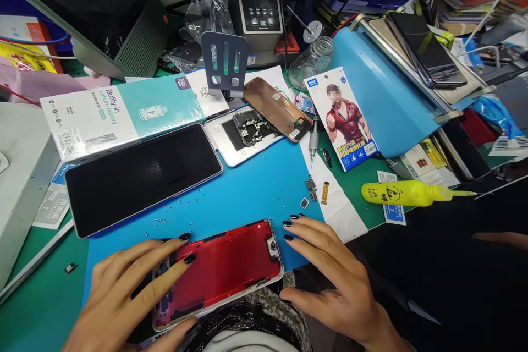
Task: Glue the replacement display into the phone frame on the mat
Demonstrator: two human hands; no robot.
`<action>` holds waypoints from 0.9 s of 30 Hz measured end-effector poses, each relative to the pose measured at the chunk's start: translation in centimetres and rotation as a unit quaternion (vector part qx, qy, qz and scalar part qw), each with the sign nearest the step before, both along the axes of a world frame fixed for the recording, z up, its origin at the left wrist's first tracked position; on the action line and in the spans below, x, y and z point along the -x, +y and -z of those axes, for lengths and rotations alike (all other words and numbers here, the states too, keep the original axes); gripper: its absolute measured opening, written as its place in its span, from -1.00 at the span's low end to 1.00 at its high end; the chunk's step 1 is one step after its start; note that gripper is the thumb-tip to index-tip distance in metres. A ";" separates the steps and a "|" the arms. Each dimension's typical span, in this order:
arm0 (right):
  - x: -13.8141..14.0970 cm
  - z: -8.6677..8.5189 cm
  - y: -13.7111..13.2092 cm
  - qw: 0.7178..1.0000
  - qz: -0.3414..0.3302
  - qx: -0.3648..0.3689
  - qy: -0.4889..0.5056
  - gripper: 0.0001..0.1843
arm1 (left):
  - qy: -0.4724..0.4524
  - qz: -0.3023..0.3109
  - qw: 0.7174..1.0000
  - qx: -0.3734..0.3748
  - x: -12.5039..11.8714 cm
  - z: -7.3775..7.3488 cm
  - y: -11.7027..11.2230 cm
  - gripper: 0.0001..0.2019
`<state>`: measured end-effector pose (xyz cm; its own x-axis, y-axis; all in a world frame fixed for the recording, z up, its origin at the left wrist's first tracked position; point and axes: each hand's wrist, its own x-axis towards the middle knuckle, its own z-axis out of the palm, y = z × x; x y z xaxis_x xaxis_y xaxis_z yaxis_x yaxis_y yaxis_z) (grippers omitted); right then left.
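A phone frame (226,267) with a red inner face and a small camera at its right end lies at the near edge of the blue mat (235,198). My left hand (127,286) spans its left end, fingers over the top and far edge, thumb at the near edge. Beside the right end, my right hand (334,275) is open, fingers apart and thumb near the corner; it holds nothing. Several tiny screws (159,223) are scattered on the mat beyond the frame. A small circuit board (311,188) and a yellow flex cable (325,193) lie past my right fingertips.
A large black-screened device (144,179) and a battery box (124,113) stand behind the mat's left side. Farther back are a bronze phone panel (278,107), a metal stand (225,63) and a glass jar (311,60). A yellow bottle (402,192) lies right, near the bench edge.
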<state>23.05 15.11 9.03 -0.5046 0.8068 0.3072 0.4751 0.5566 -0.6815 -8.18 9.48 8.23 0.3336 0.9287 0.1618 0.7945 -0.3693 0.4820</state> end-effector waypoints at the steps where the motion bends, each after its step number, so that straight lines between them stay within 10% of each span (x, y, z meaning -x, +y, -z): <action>1: 0.0 0.0 0.0 1.000 0.002 0.001 0.000 -0.48 | 0.000 0.003 1.000 -0.004 0.0 0.0 0.0 -0.59; 27: -0.4 0.5 -0.4 0.998 -0.052 -0.024 -0.025 -0.77 | 0.028 0.004 1.000 0.000 -0.3 -0.5 0.4 -0.65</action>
<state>23.46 14.72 8.49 -0.6002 0.7345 0.3167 0.4461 0.6360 -0.6297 -7.83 9.88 8.73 0.3501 0.9259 0.1421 0.8172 -0.3760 0.4368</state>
